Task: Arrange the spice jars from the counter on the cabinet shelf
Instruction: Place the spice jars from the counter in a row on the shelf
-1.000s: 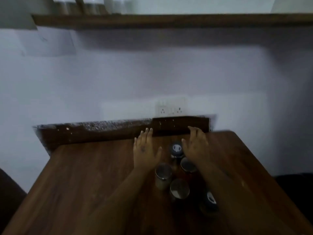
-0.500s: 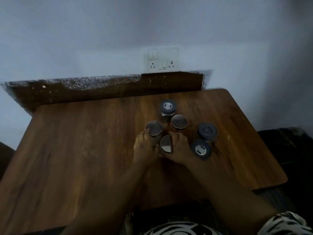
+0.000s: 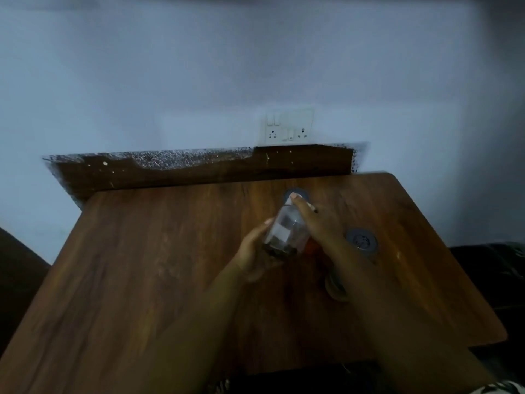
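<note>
A clear glass spice jar [image 3: 285,233] with dark spice at its bottom is lifted above the wooden table [image 3: 142,280], tilted with its top pointing away from me. My left hand [image 3: 255,251] grips its lower end and my right hand [image 3: 315,226] wraps its right side, one finger stretched along it. A grey-lidded jar [image 3: 361,240] stands on the table to the right of my hands. Another grey lid [image 3: 297,194] shows just behind the held jar. One more jar [image 3: 335,288] is partly hidden under my right forearm. The cabinet shelf is out of view.
A dark wooden backboard [image 3: 199,169] runs along the table's far edge against the pale wall. A white socket panel [image 3: 288,127] sits on the wall above it. Dark seating [image 3: 494,268] lies to the right of the table.
Both hands closed round one jar from the cluster and raised it off the table, tilting it. My view has shifted, and the shelf seen a second ago is gone from sight.
</note>
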Tool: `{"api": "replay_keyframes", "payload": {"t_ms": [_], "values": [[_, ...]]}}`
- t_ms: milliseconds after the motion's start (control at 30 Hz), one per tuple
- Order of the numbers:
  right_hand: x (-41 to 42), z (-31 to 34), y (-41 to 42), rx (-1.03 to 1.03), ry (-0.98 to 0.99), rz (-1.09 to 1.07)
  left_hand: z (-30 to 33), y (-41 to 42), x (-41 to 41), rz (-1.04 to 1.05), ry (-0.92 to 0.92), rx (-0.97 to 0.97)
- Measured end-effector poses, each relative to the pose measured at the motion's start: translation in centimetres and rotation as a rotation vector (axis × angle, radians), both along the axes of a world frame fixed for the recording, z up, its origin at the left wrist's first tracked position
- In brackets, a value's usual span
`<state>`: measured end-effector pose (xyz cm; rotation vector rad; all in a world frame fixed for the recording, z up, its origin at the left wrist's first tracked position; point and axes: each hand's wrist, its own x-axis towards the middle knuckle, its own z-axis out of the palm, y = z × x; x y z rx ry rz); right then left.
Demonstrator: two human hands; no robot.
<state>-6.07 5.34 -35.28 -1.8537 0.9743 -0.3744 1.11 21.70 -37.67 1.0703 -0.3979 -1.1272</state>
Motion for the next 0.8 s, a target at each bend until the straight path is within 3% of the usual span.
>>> {"api": "replay_keyframes", "payload": {"t_ms": [100,200,333,500,667,800], "values": [[1.1,2.5,-1.0,0.221,0.126,0.049,2.0,-0.9,0.4,-0.049,-0.057,0.021],[0.8,3.6,-1.4,0.385,-0.01,0.064,3.2,-1.8,0.7,0.091,-0.066,-0.008],[1.2,5.2,-0.5,0.406,-0.242,0.114,4.7,-2.3,1.6,0.169,-0.225,-0.019],[1.8,7.1,1.5,0.418,-0.313,0.163,7.0,-2.4,2.2,0.034,-0.082,-0.177],[1.5,8.7,1.7,0.45,-0.413,0.109,8.5,-2.2,1.7,0.118,-0.033,-0.197],[1.3,10.1,0.9,0.377,-0.418,0.068,9.8,-2.4,1.7,0.167,-0.174,-0.103]]}}
